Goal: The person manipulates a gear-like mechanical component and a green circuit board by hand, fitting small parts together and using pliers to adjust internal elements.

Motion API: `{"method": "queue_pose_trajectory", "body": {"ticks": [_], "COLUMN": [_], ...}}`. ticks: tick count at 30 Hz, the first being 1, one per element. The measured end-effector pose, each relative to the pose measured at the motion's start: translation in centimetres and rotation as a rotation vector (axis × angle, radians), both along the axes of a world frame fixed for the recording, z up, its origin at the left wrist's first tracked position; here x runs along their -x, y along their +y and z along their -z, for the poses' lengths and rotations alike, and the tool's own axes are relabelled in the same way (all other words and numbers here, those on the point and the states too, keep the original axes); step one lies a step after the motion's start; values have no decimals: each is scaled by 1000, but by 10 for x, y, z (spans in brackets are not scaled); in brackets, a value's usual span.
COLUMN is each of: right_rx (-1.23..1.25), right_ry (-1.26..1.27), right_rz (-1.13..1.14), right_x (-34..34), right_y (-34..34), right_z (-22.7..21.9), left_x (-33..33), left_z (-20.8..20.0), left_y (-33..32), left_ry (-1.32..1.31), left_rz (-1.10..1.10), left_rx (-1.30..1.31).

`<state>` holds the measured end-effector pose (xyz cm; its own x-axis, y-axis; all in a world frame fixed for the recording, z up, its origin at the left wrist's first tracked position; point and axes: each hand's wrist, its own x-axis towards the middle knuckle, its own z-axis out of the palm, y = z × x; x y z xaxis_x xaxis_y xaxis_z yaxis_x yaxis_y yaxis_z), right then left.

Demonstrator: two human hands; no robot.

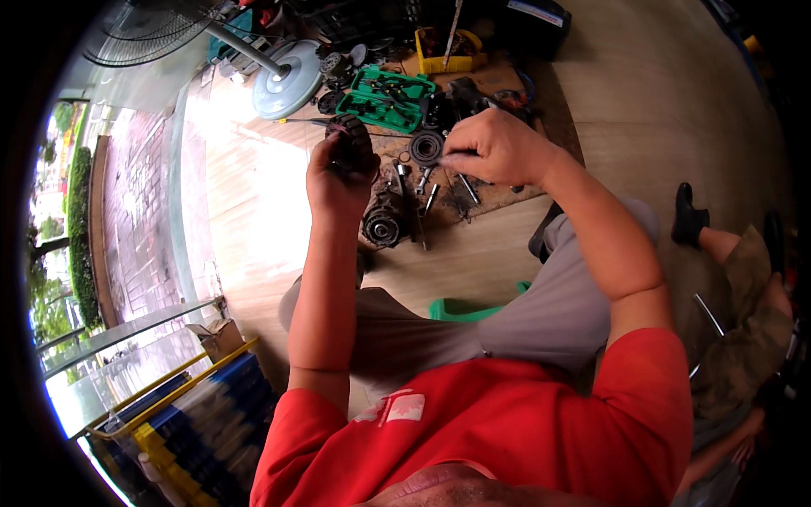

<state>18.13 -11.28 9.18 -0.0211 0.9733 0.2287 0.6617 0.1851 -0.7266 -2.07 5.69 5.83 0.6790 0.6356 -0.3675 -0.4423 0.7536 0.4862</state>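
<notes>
Red shirt [498, 414], left hand [340, 184] raised gripping dark round part [355, 139], right hand [498, 148] bent inward, curled closed

**Repair Workshop Lay Open to Daylight**

A tiled room served, by every sign, as a small mechanical repair workshop. A grimy ridged part [351, 142] sat in the left hand [338, 190]; a ringed black part [425, 148] lay between it and the right hand [503, 148]. Nearer the wearer, a cylindrical metal assembly [384, 221] and loose metal tools [431, 200] covered a stained brown mat [557, 127]. Beyond the hands stood an open green tool case [384, 97] and a yellow bin [465, 64]. A floor fan [287, 84] rose past the left hand; farther left, paving [144, 237] and a hedge [80, 228] showed outdoors. A rack of blue and yellow containers [232, 380] stood behind that hand.
</notes>
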Motion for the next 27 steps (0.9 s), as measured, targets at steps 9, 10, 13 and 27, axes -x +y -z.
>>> {"method": "queue_pose_trajectory", "body": {"ticks": [9, 10, 13, 27], "right_rx": [-106, -54, 78, 572], "right_ry": [-95, -91, -89, -13], "right_rz": [223, 236, 248, -341], "right_x": [-19, -19, -17, 18], "right_y": [8, 7, 6, 18], "right_z": [23, 25, 32, 18], "left_x": [7, 7, 4, -13], "left_z": [-4, -6, -8, -8], "left_y": [18, 14, 0, -40], "left_ry": [-145, -111, -5, 162], "left_rz": [-27, -51, -99, -86], "left_rx": [-218, -232, -280, -564]}}
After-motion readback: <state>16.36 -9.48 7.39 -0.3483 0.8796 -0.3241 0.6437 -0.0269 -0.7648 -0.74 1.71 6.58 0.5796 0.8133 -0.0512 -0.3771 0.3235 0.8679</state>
